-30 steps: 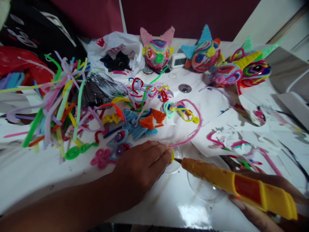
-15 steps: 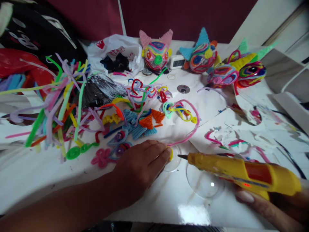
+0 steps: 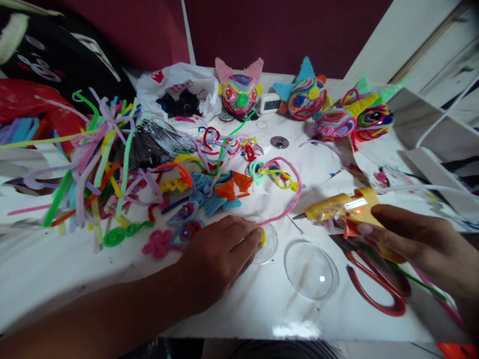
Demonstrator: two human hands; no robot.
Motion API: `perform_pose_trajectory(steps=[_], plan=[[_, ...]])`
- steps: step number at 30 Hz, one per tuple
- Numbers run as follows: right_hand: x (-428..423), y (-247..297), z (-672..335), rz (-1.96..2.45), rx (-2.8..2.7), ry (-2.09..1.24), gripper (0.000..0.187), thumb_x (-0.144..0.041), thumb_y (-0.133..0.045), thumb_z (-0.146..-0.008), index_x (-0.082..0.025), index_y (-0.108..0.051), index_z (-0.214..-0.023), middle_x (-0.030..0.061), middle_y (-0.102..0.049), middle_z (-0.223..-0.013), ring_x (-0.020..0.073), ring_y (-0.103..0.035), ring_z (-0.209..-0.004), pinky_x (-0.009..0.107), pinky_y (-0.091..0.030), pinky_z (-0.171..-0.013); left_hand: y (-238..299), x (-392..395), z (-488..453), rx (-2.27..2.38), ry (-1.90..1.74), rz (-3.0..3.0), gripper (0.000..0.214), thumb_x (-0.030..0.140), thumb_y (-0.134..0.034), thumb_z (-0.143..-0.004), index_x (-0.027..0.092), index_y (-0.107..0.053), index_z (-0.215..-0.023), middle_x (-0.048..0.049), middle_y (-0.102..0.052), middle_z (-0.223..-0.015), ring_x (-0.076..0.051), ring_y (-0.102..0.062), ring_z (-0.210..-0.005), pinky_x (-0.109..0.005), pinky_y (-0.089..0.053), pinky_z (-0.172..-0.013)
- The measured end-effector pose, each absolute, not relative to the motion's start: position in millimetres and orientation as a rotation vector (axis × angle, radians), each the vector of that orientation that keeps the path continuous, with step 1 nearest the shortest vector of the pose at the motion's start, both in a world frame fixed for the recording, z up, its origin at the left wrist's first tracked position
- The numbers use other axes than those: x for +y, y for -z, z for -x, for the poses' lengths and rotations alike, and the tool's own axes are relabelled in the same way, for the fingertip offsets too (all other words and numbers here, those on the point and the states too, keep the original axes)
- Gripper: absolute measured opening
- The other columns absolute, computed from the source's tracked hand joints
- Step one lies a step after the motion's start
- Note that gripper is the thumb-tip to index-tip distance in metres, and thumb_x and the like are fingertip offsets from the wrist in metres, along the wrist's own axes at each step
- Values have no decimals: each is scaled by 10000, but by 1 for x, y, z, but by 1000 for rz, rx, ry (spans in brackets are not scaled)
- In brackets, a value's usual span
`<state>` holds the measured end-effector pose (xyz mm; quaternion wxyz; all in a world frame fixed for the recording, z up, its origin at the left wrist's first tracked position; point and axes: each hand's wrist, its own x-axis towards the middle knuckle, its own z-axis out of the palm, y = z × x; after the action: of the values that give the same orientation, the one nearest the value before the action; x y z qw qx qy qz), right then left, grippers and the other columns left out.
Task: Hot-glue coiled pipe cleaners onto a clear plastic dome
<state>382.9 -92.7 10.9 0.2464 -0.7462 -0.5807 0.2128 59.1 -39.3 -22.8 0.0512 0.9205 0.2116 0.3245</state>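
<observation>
My left hand (image 3: 220, 249) is closed, fingertips pressed together over the end of a fuzzy pink pipe cleaner (image 3: 298, 184) that curves up and away from it. A bit of yellow pipe cleaner (image 3: 263, 237) peeks out beside the fingertips. Under them lies a clear plastic dome (image 3: 272, 245), partly covered by the hand. My right hand (image 3: 422, 249) grips a yellow glue gun (image 3: 337, 207) by its handle, with the nozzle pointing left, apart from the left hand. Between the hands, nearer the table edge, a second clear dome (image 3: 309, 271) lies on the white table (image 3: 224, 321).
Red-handled scissors (image 3: 374, 284) lie below the glue gun. Bundled pipe cleaners (image 3: 101, 159) and a black bristle tuft (image 3: 159, 142) spread at left. Blue and orange shapes (image 3: 220, 189) sit mid-table. Decorated animal heads (image 3: 241, 94) line the back beside a plastic bag (image 3: 179, 89).
My right hand has moved the glue gun up and away, turning its body and uncovering the scissors. My left hand keeps its place on the pink pipe cleaner. The view has shifted slightly.
</observation>
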Motion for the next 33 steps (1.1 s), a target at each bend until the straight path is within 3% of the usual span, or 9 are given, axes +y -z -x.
perform_pose_trajectory(steps=[3, 9, 11, 13, 15, 17, 21, 26, 33], plan=[[-89, -4, -390, 2066, -1595, -720, 529, -628, -637, -737, -192, -681, -1035, 83, -727, -903, 184, -670, -693, 217, -520, -546, 23, -39, -59, 642, -994, -2803, 194, 113, -568, -891, 73, -606, -1077, -118, -681, -986, -206, -641, -941, -355, -576, -834], [-87, -12, -379, 1866, -2118, 122, 290, -421, -551, -891, -181, -651, -1019, 70, -696, -925, 142, -634, -643, 265, -497, -562, 22, -41, -59, 673, -1008, -2777, 188, 129, -540, -908, 95, -604, -1082, -114, -682, -991, -200, -641, -960, -361, -573, -841], [-83, -24, -359, 1644, -2230, 340, 191, -313, -605, -875, -182, -658, -1004, 83, -678, -992, 189, -634, -890, 310, -509, -763, 21, -41, -59, 674, -1001, -2771, 177, 126, -543, -907, 91, -606, -1069, -113, -681, -982, -202, -640, -950, -362, -570, -830], [-76, -32, -337, 1371, -2435, 336, 245, -211, -588, -888, -167, -616, -1127, 109, -650, -1098, 209, -587, -1045, 375, -474, -908, 21, -41, -59, 676, -993, -2765, 167, 122, -547, -906, 87, -608, -1057, -110, -677, -972, -203, -635, -937, -358, -567, -815], [-66, -34, -316, 1144, -2612, 290, 245, -194, -537, -917, -177, -596, -1154, 94, -623, -1221, 244, -489, -1228, 441, -423, -992, 20, -41, -59, 678, -980, -2763, 164, 116, -548, -904, 80, -609, -1053, -111, -672, -975, -205, -631, -933, -355, -564, -807], [-57, -29, -300, 1039, -2698, 300, 242, -169, -492, -935, -154, -587, -1157, 88, -638, -1212, 257, -432, -1292, 480, -369, -1045, 21, -41, -59, 674, -985, -2768, 159, 113, -552, -901, 73, -612, -1043, -113, -671, -974, -207, -630, -926, -356, -562, -805], [-51, -18, -286, 972, -2782, 247, 208, -131, -433, -948, -148, -613, -1049, 54, -687, -902, 211, -594, -973, 471, -414, -951, 21, -41, -59, 671, -1013, -2774, 161, 105, -571, -887, 58, -619, -1033, -120, -676, -960, -213, -635, -920, -361, -563, -808], [-68, -18, -278, 1051, -2685, 190, 141, -105, -501, -895, -113, -634, -938, 51, -597, -753, 198, -531, -736, 358, -423, -698, 21, -41, -60, 668, -995, -2769, 171, 102, -579, -880, 54, -623, -1039, -125, -679, -945, -221, -638, -934, -370, -565, -821], [-89, -13, -259, 1224, -2581, 226, 140, -86, -512, -861, -112, -647, -889, 24, -566, -684, 178, -483, -596, 324, -370, -568, 22, -43, -59, 671, -986, -2764, 184, 106, -563, -886, 61, -619, -1055, -127, -678, -975, -224, -636, -951, -372, -567, -834]])
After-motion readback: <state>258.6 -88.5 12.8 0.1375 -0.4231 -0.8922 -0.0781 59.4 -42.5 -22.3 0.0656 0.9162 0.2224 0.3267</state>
